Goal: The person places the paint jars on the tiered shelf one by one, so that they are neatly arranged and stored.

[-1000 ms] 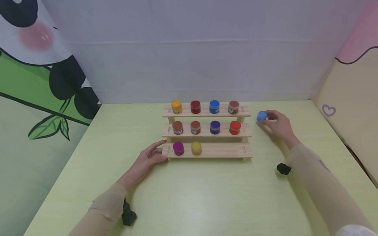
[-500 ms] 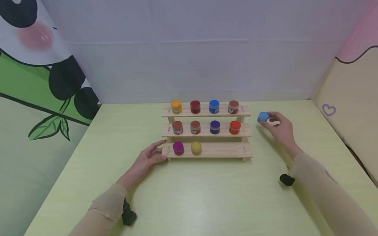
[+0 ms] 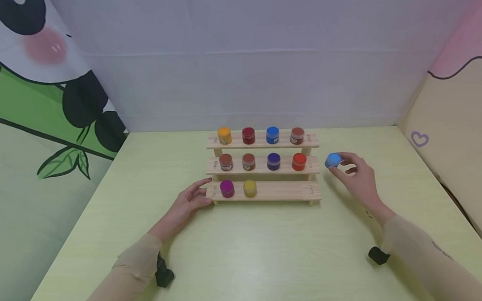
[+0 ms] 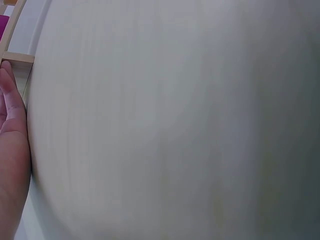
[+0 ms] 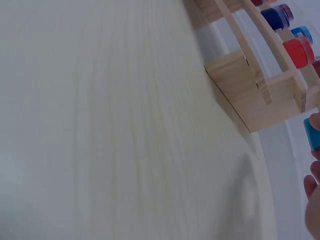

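Observation:
My right hand pinches a small light-blue paint jar between thumb and fingers, raised above the table just right of the wooden rack. In the right wrist view part of this blue jar shows at the right edge. The three-tier wooden rack bears several paint jars. Its bottom tier has a purple jar and a yellow jar at the left, with bare wood to their right. My left hand holds the left end of the bottom tier, thumb at the front and index finger farther back.
A red jar stands at the right end of the middle tier, near the held jar. Behind the rack rises a pale backdrop. The pale wood table stretches in front. Small black wrist devices hang under both sleeves.
My right hand has lifted the light-blue jar slightly and drawn it nearer, the forearm shifting toward the front right. The left hand and the rack stay put.

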### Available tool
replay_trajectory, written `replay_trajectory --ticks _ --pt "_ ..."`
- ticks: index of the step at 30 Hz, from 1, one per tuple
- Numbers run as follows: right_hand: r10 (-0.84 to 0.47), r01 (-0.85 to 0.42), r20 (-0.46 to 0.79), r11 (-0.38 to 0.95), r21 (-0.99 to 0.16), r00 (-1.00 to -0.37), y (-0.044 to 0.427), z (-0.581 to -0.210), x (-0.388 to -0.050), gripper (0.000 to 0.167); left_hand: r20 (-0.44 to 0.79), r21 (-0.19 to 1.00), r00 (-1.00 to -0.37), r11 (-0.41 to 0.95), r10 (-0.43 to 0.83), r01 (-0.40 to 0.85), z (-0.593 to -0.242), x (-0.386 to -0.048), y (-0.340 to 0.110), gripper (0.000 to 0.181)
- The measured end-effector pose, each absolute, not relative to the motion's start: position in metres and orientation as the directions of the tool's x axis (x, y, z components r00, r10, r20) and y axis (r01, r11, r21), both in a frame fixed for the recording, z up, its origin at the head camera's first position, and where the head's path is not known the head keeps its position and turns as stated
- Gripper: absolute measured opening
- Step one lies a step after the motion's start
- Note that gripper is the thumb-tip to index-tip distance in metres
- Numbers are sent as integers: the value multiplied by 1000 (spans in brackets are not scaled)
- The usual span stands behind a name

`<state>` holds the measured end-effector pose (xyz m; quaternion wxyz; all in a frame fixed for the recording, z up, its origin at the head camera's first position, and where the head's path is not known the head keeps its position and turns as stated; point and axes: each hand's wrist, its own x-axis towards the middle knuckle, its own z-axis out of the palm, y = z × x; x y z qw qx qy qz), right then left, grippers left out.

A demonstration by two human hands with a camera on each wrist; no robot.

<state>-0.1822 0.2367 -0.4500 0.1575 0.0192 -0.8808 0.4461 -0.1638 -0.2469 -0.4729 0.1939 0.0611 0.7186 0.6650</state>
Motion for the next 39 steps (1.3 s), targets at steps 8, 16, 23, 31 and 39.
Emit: replay_trajectory --ticks 8,16,23,31,39 --pt "92 -261 360 529 -808 -928 214 -439 -157 42 -200 979 -917 109 346 -173 -470 -162 -247 65" --pt "22 -336 395 482 -809 -919 185 -416 -136 40 -198 979 -921 109 337 -171 -473 -163 -247 65" --pt "-76 -381 389 441 -813 -918 167 -414 -130 40 -197 980 -921 97 337 -174 -475 -165 -246 65" --pt "-162 -400 366 424 -813 -916 155 -434 -137 43 -197 980 -921 83 337 -179 -474 -165 -244 65" --pt "-219 -361 291 453 -815 -931 141 -437 -140 43 -194 981 -921 77 337 -179 -474 -164 -244 65"
